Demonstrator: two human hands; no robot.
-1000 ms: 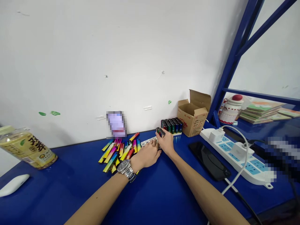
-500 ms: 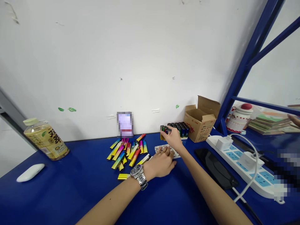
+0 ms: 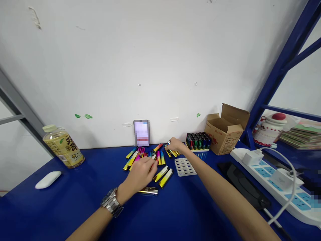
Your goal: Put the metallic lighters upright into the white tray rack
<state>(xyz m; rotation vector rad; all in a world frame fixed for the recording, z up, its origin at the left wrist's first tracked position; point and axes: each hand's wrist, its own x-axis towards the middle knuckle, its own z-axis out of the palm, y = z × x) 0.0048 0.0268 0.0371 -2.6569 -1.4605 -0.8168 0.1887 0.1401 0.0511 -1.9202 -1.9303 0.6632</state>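
My left hand [image 3: 143,172] is over the near side of a loose pile of metallic, rainbow-coloured lighters [image 3: 132,160]. Its fingers are curled in, and a red end pokes out beside them; most of what they hold is hidden. At the pile's right edge, my right hand [image 3: 174,144] closes round a small bunch of gold lighters [image 3: 173,153], low over the table. Two gold lighters [image 3: 166,178] lie apart in front, close to a silvery one [image 3: 149,190]. A white tray with round holes [image 3: 184,167] lies flat below my right wrist.
A rack of upright black-topped lighters [image 3: 198,142] stands beside an opened cardboard box [image 3: 224,134]. A phone [image 3: 141,134] leans against the wall. Rightward lie a black phone [image 3: 244,184] and a power strip [image 3: 265,172]; leftward, a drink bottle [image 3: 64,147] and a white mouse [image 3: 48,179].
My left hand has left the holed tray and moved left over the pile. My right hand has carried its bunch of lighters left and down, away from the rack. The view has shifted slightly left.
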